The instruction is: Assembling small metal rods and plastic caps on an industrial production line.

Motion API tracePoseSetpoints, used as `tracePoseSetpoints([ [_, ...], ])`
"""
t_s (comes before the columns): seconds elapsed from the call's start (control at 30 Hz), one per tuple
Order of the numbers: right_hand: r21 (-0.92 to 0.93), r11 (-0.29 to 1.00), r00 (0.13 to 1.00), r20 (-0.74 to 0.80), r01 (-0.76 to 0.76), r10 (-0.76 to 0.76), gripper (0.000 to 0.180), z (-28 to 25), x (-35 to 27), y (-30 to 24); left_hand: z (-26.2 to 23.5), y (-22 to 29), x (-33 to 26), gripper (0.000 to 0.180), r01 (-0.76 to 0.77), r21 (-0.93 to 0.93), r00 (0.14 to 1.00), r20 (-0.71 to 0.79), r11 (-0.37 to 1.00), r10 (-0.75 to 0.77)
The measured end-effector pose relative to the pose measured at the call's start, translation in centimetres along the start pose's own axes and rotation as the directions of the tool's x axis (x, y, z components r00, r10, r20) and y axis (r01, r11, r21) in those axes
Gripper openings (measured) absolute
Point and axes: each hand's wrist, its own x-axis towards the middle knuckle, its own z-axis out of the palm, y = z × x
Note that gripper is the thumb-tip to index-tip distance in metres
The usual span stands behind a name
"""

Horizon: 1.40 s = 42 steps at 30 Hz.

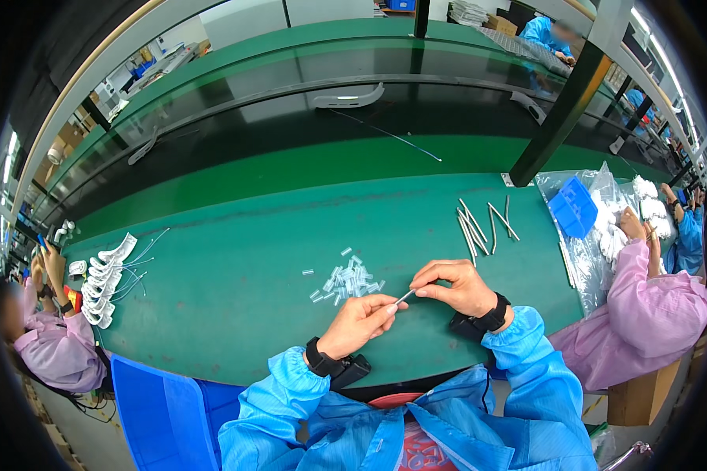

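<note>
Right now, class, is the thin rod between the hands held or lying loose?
Held: left hand and right hand pinch the thin rod between them.

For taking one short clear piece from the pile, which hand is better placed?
Probably the left hand: it lies close beside the pile of clear pieces, while the right hand is farther away. Both pinch a thin grey rod.
</note>
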Motion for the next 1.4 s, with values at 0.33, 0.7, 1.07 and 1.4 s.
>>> tracePoseSetpoints([
  [0.33, -0.073, 0.992, 0.987, 0.135, 0.100, -0.089, 0.015, 0.2, -0.1, -0.6, -0.2, 0.3, -0.2, 0.029, 0.071, -0.011, 0.994, 0.089, 0.997, -0.070],
  [0.7, -0.186, 0.978, 0.992, 0.103, 0.092, -0.073, 0.014, 0.3, -0.3, -1.1, -0.1, 0.3, -0.3, 0.029, 0.035, 0.022, 0.998, 0.055, 0.999, -0.036],
  [1.07, -0.258, 0.957, 0.985, 0.147, 0.129, -0.092, 0.011, 1.0, 0.1, -1.7, -0.3, 0.6, -0.7, 0.021, -0.013, 0.008, 1.000, 0.002, 1.000, 0.013],
  [1.4, 0.057, 0.992, 0.993, 0.037, -0.116, 0.114, 0.021, 1.8, 2.1, -1.8, -3.1, 1.4, -0.7, 0.014, -0.408, -0.374, 0.899, -0.323, 0.833, 0.296],
])
